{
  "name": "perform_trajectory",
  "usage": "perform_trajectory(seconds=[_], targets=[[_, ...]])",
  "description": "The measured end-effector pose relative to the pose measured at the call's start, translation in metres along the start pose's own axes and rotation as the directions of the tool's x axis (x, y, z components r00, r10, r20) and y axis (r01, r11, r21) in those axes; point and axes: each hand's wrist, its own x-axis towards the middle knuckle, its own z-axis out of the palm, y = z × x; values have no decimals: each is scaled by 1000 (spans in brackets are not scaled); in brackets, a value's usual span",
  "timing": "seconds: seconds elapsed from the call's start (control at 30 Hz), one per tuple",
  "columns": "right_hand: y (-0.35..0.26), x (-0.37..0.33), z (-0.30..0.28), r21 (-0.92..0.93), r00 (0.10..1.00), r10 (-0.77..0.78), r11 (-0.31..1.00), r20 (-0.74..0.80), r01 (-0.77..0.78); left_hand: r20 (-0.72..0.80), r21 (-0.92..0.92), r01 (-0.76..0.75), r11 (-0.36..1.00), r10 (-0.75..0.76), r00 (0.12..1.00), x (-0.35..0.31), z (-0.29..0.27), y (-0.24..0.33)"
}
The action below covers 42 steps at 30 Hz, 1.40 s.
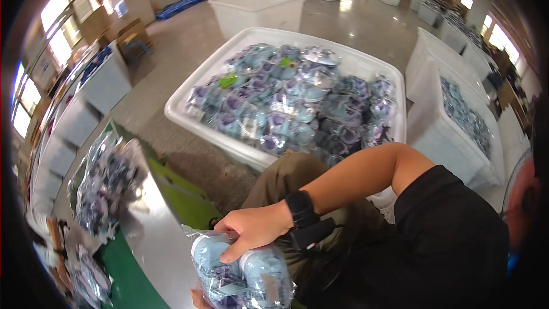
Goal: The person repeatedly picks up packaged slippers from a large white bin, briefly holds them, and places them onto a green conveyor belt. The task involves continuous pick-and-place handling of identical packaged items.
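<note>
Grey-purple heap in clear plastic (106, 186) on silver metal desk (155, 232): likely left to do. Left hand (198, 299) mostly cropped, grip can't tell. Right hand (251, 232) curled round clear-bagged light-blue shoe pair (266, 277) by desk edge; bagging looks done. White plastic bin (217, 137) piled with bagged pairs, presumably finished.

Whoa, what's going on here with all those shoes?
A person's right hand is holding a clear bag with light-blue shoes inside. Only a bit of the left hand shows, by the bag's lower end. A big white tub is heaped with more bagged shoes, and a shiny metal table is alongside.
</note>
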Motion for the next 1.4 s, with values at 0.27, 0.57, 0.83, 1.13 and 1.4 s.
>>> perform_trajectory(seconds=[0.27, 0.57, 0.83, 1.13, 1.4], targets=[[-33, -197, -134, -221, 686, -279, 960, -672, 173, 99, 1, -55, 998, 55, 994, 28, 22, 17], [1, -404, -391, -223, -107, -196, 804, -975, 552, 93, -88, -45, 995, 53, 994, 38, 21, 18], [91, -356, -393, 162, -167, 205, 958, -964, 237, -11, -63, -64, 996, 64, 998, 36, 26, 20], [-70, -147, -271, -201, 569, -42, 955, -821, -218, -184, -46, -122, 991, 111, 977, 37, 13, 7], [-151, 79, -67, -573, 964, -131, 819, -230, -26, 38, -208, -72, 975, 81, 996, 47, 3, 13]])
